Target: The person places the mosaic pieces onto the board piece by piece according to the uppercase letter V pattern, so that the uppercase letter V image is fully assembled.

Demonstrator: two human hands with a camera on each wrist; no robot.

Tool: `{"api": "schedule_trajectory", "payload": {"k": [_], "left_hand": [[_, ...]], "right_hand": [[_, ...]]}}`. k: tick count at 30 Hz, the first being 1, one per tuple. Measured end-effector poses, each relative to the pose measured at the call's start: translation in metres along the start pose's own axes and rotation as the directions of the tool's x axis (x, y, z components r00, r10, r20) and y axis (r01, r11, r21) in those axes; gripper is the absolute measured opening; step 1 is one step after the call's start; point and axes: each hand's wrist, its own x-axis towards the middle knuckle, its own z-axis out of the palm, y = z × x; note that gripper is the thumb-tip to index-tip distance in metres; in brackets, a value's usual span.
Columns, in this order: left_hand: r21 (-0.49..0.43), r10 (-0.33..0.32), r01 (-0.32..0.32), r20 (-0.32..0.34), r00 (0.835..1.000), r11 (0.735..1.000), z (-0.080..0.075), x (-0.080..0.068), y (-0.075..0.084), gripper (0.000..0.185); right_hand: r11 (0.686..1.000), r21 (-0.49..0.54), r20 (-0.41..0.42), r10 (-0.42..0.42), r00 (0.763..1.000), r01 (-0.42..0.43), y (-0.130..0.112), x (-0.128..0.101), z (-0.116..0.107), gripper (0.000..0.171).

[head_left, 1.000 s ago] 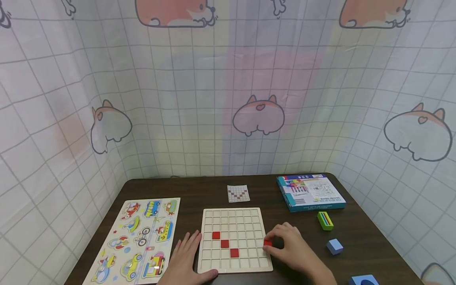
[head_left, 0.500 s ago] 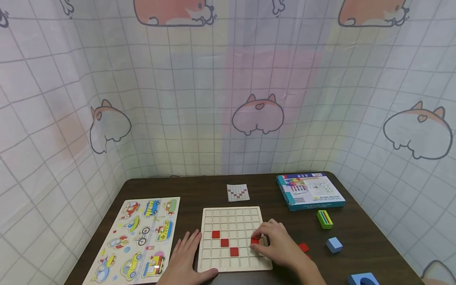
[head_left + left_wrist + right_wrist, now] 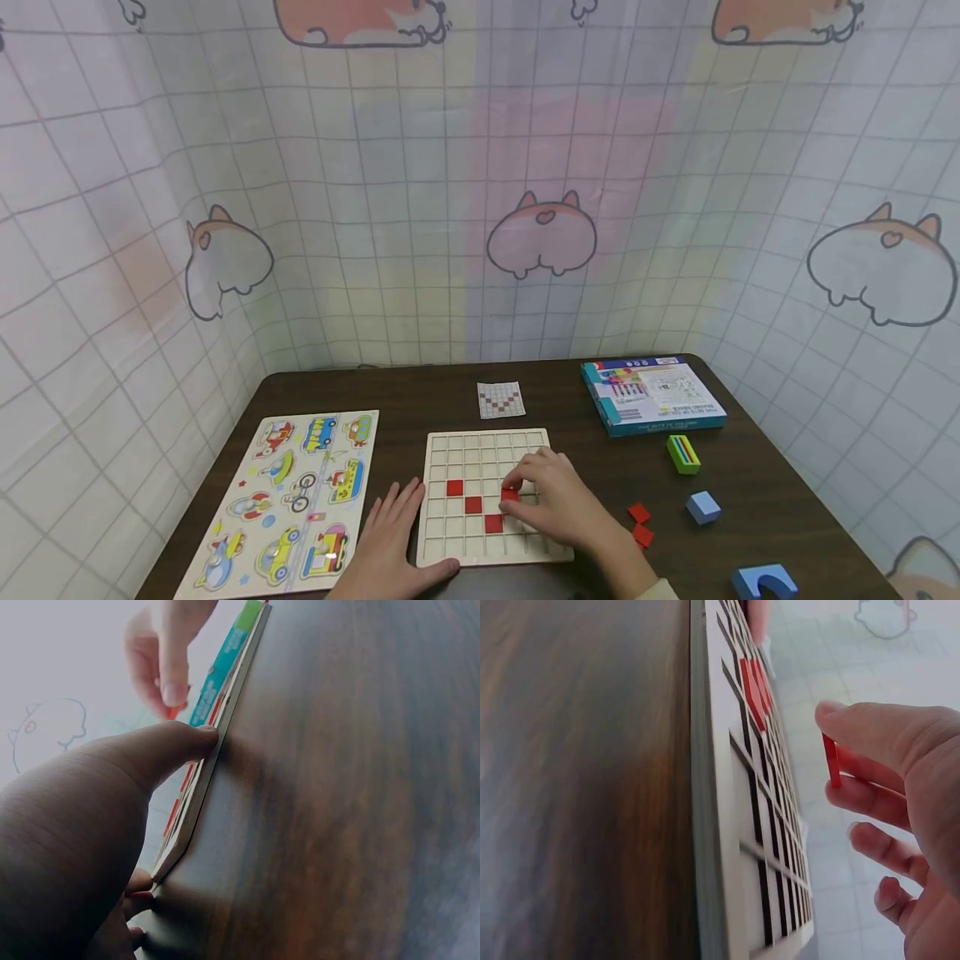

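My right hand (image 3: 561, 505) pinches a small red square tile (image 3: 831, 760) between thumb and index finger, its other fingers curled loosely. In the right wrist view the tile stands on edge, a little above the pale wooden grid board (image 3: 453, 550). Three red tiles lie in the board's cells in a descending diagonal, among them the lowest tile (image 3: 493, 523). My left hand (image 3: 390, 542) rests at the board's left front corner, fingers extended along the left edge and thumb (image 3: 187, 739) against the front edge.
Loose red tiles (image 3: 640, 512) lie right of the board. Farther right are a striped green block (image 3: 683, 455), a light blue cube (image 3: 703, 507) and a blue arch block (image 3: 765, 581). Behind sit a pattern card (image 3: 501, 400) and a flat box (image 3: 654, 396); a vehicle puzzle (image 3: 281, 508) lies left.
My right hand has carried the red tile leftward from the board's right edge to over its middle, uncovering the loose tiles on the table. The left hand stays in place.
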Motion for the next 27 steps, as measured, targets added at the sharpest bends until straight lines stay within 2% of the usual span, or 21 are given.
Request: {"api": "schedule_trajectory", "payload": {"k": [11,27], "left_hand": [[0.013,0.008,-0.008,-0.011,1.0,1.0,-0.002,0.001,0.0,0.132],[0.019,0.031,-0.031,-0.003,1.0,0.999,-0.005,-0.002,0.001,0.131]], "right_hand": [[1.0,0.008,0.0,-0.011,1.0,0.011,-0.019,0.03,0.015,0.018],[0.999,-0.014,-0.008,-0.039,0.999,0.039,-0.043,0.065,0.05,0.018]]}}
